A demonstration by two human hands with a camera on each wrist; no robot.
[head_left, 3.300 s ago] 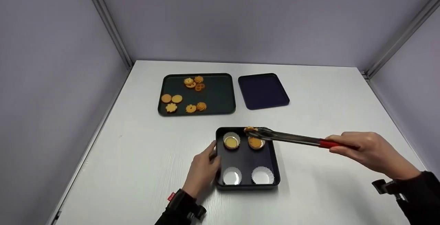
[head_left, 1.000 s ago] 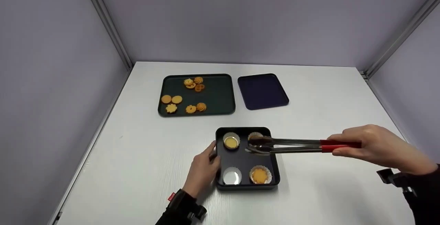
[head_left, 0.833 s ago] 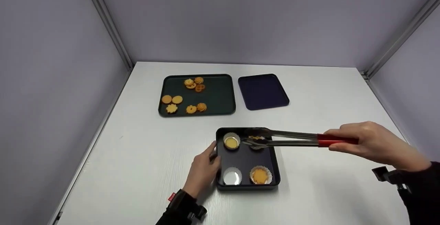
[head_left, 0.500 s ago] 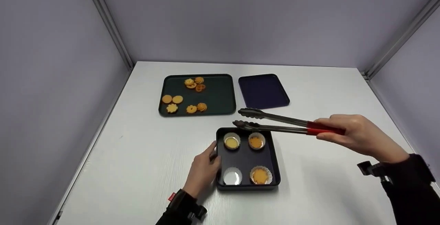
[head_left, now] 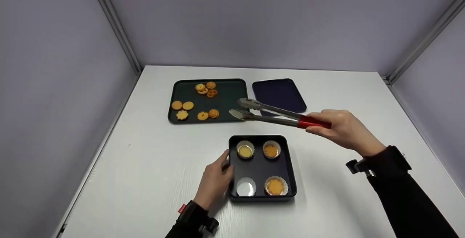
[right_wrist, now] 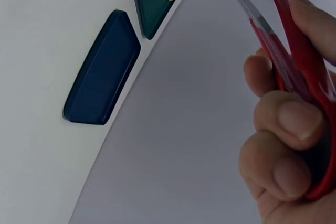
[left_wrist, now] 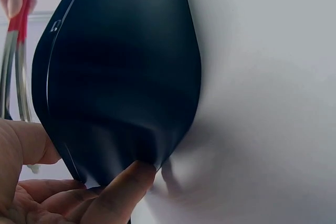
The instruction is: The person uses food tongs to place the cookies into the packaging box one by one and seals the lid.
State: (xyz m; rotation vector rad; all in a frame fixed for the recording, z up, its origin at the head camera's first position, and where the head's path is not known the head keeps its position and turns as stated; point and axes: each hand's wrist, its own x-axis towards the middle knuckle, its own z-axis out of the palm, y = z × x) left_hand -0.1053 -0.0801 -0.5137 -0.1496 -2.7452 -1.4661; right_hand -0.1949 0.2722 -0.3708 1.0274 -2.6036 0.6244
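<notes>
My right hand (head_left: 343,129) grips the red handles of metal tongs (head_left: 276,116). The tongs' tips stand apart with nothing between them, over the right front corner of the green tray (head_left: 232,100). In the right wrist view the fingers (right_wrist: 289,119) curl round the red handles. My left hand (head_left: 214,180) holds the left wall of a dark square pan (head_left: 259,170), thumb at the rim and fingers against the outside in the left wrist view. Inside the pan, paper cups hold a pale round cookie (head_left: 245,151), an orange cookie (head_left: 270,150) and a flower-shaped cookie (head_left: 275,186); the front-left paper cup (head_left: 246,187) is bare.
The green tray carries several cookies at its left and middle, among them a pretzel-shaped one (head_left: 212,93) and a swirled one (head_left: 213,113). A dark blue tray (head_left: 281,94) lies right of it. Grey walls (head_left: 236,20) enclose the white table (head_left: 152,165).
A flower-shaped cookie has come into the front-right paper cup. The tongs have risen out of the pan and moved away and leftward to the green tray. My left hand stays put.
</notes>
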